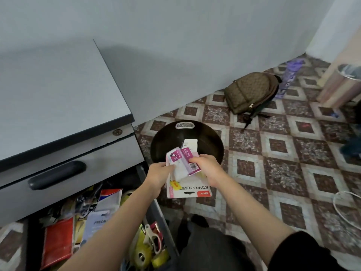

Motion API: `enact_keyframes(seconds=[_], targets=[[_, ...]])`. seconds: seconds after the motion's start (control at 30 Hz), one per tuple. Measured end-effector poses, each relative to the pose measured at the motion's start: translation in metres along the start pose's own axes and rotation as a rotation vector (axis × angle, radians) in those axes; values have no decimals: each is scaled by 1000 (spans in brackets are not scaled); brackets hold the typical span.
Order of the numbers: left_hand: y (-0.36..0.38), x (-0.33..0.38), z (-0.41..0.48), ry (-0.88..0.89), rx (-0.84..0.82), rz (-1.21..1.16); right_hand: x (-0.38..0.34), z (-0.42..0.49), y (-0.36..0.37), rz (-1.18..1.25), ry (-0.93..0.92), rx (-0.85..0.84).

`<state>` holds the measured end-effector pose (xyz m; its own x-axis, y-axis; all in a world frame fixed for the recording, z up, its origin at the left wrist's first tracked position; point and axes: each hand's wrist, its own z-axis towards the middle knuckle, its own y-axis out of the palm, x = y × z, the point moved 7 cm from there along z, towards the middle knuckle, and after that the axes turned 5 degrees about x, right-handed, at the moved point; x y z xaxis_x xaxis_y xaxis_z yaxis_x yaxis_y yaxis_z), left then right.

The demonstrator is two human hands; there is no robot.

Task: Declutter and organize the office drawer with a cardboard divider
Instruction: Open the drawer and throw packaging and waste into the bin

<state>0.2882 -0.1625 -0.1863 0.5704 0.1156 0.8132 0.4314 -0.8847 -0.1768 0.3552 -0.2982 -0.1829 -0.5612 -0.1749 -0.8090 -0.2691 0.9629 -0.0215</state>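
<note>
Forearms out past my open drawer (158,216), left hand (158,173) and right hand (207,169) both pinch pink packets (183,159) mid-frame over the black tub (212,141), probably sorting discards.

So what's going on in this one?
A person crouches beside an open, cluttered drawer and sorts items out of it. The left hand and right hand together hold a few pink packets over a black tub on the floor, which already has a white card in it. A stapler set card shows just below the hands; whether it is held or lies on the floor is unclear.
</note>
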Motion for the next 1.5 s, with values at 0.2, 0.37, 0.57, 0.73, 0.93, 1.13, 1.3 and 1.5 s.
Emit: enact_keyframes(seconds=[0.2, 0.37, 0.57, 0.73, 0.93, 1.13, 1.3, 1.5], targets=[[9, 6, 32, 11, -109, 103, -5, 31, -23, -90, -29, 160], [0, -12, 25, 32, -101, 148, 9, 26, -31, -84, -29, 153], [-21, -12, -10, 81, -71, 149, 2, -11, -15, -132, -107, 134], [-55, -3, -54, 135, -26, 125, -10, -51, 16, -174, -169, 74], [-115, -18, -108, 177, 64, 113, -7, -102, 73, -217, -237, -94], [-189, -67, -143, 117, 206, 78, 22, -136, 140, -304, -245, -250], [-245, -116, -153, 29, 317, 112, 49, -138, 173, -392, -198, -344], [-269, -157, -137, -63, 346, 170, 75, -122, 193, -527, -168, -381]])
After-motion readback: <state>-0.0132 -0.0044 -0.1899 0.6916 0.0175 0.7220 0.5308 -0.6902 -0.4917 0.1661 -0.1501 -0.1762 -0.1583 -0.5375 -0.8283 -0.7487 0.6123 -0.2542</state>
